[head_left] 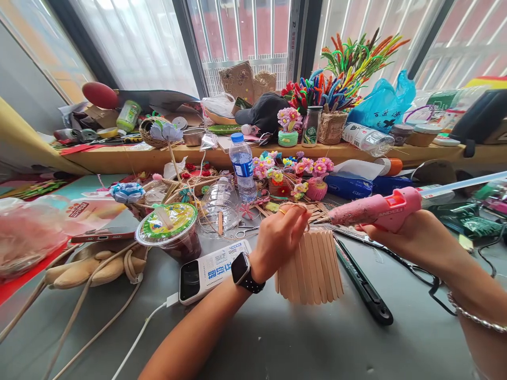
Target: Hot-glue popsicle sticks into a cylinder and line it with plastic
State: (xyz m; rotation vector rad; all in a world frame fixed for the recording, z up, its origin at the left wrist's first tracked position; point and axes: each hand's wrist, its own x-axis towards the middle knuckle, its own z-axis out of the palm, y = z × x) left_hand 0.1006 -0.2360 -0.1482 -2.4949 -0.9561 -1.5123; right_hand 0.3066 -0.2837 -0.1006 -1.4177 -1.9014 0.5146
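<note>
My left hand [283,232], with a watch on its wrist, is closed at the top edge of a piece made of pale wooden craft sticks [311,269] set side by side. A bit of brown twine shows at its fingertips; how it runs is hidden by the fingers. My right hand [407,227] grips a pink hot glue gun [376,211] with a glue stick poking out the back. Its nozzle points left, just above the craft sticks' upper edge and close to my left fingertips.
A dark green utility knife [366,285] lies right of the craft sticks. On the left are a white power bank [214,269] with a cable and a lidded drink cup [170,232]. Behind stand a water bottle [243,169] and pipe-cleaner flowers [317,168]. Scissors [245,232] lie nearby.
</note>
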